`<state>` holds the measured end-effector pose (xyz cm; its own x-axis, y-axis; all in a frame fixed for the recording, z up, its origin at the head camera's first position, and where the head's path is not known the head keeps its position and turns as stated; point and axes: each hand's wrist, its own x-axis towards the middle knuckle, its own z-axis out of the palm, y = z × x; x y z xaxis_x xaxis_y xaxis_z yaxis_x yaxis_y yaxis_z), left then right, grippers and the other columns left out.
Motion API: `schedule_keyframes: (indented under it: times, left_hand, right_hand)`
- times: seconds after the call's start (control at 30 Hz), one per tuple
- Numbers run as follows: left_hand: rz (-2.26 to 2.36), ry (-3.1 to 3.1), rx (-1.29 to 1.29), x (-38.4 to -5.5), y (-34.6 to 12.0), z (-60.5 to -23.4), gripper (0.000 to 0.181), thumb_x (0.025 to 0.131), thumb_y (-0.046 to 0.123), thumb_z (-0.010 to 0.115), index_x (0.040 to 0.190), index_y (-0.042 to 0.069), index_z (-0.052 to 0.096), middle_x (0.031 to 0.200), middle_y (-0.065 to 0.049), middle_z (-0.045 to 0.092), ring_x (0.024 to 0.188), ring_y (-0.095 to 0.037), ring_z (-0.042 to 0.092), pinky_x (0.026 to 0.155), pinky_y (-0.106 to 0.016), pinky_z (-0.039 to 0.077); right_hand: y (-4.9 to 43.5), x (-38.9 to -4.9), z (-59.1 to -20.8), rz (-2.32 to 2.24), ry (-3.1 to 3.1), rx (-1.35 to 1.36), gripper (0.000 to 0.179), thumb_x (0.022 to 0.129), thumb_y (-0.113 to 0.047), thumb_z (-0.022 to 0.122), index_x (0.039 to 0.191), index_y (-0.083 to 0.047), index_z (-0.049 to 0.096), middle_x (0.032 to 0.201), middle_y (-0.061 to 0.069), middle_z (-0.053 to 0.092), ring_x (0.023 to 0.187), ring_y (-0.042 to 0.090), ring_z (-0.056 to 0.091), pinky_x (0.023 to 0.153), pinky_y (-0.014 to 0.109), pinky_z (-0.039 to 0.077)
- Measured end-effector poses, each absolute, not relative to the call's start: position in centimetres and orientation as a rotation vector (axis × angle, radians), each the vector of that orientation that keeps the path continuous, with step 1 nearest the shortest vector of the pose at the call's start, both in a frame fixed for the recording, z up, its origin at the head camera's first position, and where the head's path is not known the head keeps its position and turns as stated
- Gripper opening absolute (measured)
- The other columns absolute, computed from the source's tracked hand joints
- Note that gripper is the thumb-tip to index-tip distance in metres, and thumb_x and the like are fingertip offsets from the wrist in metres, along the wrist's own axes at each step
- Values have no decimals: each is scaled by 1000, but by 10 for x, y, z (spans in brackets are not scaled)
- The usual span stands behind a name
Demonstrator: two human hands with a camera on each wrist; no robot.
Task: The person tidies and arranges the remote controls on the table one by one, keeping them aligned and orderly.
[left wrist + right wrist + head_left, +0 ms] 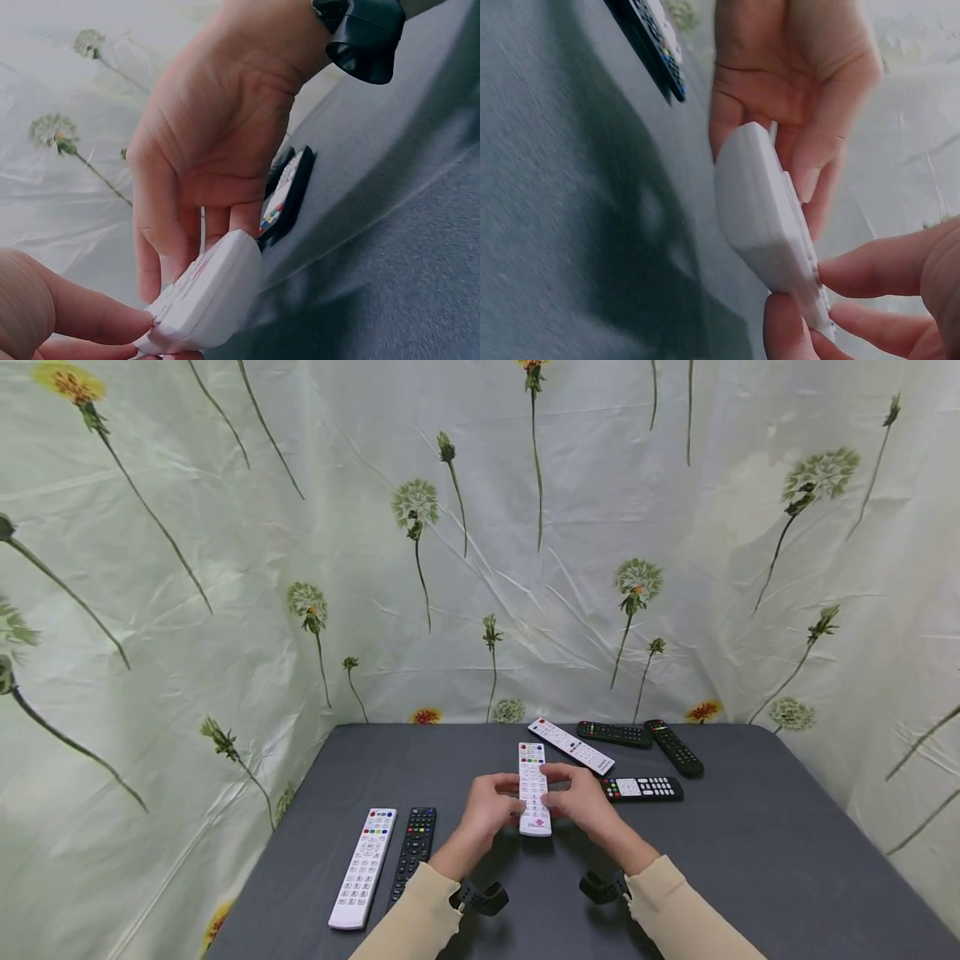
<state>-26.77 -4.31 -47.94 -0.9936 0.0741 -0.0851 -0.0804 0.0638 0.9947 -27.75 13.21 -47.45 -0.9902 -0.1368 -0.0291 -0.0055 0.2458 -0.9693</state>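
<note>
A white remote control (pixel 534 789) with small coloured buttons near its top is held between both hands, tilted with its buttons up, over the dark table. My left hand (pixel 489 810) grips its left edge, thumb on the face and fingers beneath. From the other side my right hand (pixel 581 797) grips the right edge, thumb and a finger on the face. The left wrist view shows the thick white end of the remote (pixel 217 292) close up. In the right wrist view, its pale underside (pixel 750 195) hangs above the table, over a shadow.
On the table (pixel 750 860) to the left lie a white remote (pixel 363 868) and a black remote (pixel 415 847), side by side. Behind my right hand are another white remote (pixel 572 745) and three black ones (pixel 641 788). A flower-print cloth (pixel 360 568) hangs behind the table.
</note>
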Motion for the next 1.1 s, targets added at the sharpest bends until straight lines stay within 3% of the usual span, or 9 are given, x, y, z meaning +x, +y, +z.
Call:
schedule_keyframes:
  times: [0.2,0.67,0.9,1.1]
  left_hand:
    - [2002,2292,13,-255,-56,-470,41,80,-15,68,119,-2,68,109,-15,65,83,-24,67,67,-41,60]
    - [1864,2387,59,-227,-95,-460,42,82,-14,69,123,-4,64,112,-16,64,84,-23,67,69,-42,60]
    - [1814,2350,33,-213,-120,-465,47,78,-17,67,124,-8,62,112,-18,64,83,-23,66,66,-40,60]
    - [1752,2357,9,-203,-133,-469,45,76,-15,65,121,-11,61,107,-17,65,80,-21,65,64,-39,60]
  right_hand:
    - [124,-268,-470,-1856,2379,-217,56,81,8,69,136,0,60,119,19,61,77,24,67,68,43,60]
    - [103,-250,-467,-1947,2066,-253,56,86,2,68,141,-1,55,121,23,52,87,25,65,80,46,59]
    - [89,-240,-476,-1968,1830,-230,55,89,1,68,142,1,52,118,23,54,89,21,67,85,42,58]
    - [77,-232,-487,-1965,1749,-235,54,88,1,65,140,4,52,112,20,58,84,17,66,83,39,58]
